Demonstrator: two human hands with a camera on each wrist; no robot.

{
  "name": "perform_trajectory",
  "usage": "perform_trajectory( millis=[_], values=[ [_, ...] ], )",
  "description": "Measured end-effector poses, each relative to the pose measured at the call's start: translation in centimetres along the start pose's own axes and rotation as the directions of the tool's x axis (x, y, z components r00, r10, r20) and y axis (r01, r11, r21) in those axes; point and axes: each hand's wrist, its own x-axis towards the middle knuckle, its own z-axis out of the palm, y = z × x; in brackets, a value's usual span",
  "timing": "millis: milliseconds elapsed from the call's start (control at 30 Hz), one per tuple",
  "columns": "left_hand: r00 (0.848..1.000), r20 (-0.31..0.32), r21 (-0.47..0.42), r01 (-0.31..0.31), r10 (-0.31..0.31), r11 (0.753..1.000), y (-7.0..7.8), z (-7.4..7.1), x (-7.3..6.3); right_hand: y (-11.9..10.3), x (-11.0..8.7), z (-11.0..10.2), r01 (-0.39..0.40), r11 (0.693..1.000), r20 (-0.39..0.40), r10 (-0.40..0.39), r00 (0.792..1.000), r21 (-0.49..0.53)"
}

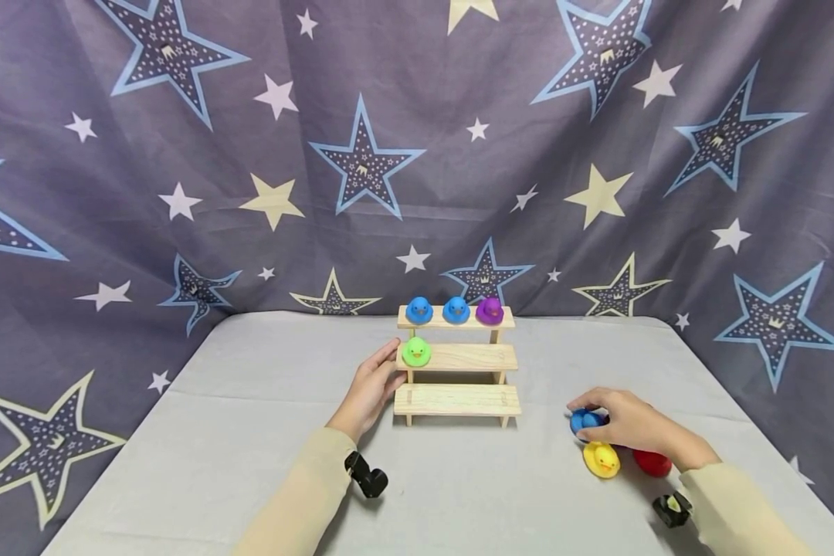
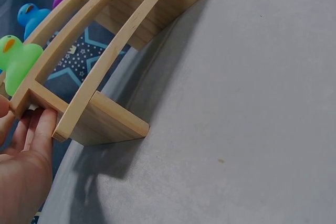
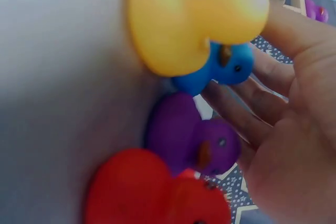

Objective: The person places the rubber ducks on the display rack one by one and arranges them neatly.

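Right hand (image 1: 622, 421) — gripping blue rubber duck (image 1: 581, 423); left hand (image 1: 371, 386) — gripping tiered wooden stand (image 1: 459, 399). Risk: lifting could topple adjacent yellow duck (image 1: 601, 461).

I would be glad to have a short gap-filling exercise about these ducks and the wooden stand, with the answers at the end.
The duck that the right hand pinches is ____ in colour.
The left hand touches the wooden stand, whose green duck sits on the ____ tier.
On the top tier, the number of ducks is ____.
In the right wrist view, a purple duck sits between the pinched duck and the ____ one.

Missing words: blue; middle; three; red.
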Motion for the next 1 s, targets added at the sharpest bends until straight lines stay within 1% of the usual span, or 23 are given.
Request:
perform_trajectory(
  millis=[233, 667, 1000],
  values=[
    [1.0, 0.007, -0.007, -0.002, 0.002, 1.0, 0.03, -0.06, 0.01, 0.58, -0.49, 0.16, 0.009, 1.0, 0.004, -0.009, 1.0, -0.006],
    [1.0, -0.005, -0.015, -0.002, 0.002, 1.0, 0.09, 0.12, -0.04, 0.68, -0.46, 0.38, -0.069, 0.998, 0.017, 0.068, 0.998, 0.009],
    [1.0, -0.007, -0.024, -0.002, 0.002, 1.0, 0.09, 0.24, -0.03, 0.7, -0.49, 0.3, -0.062, 0.998, 0.019, 0.062, 0.998, 0.025]
  ],
)
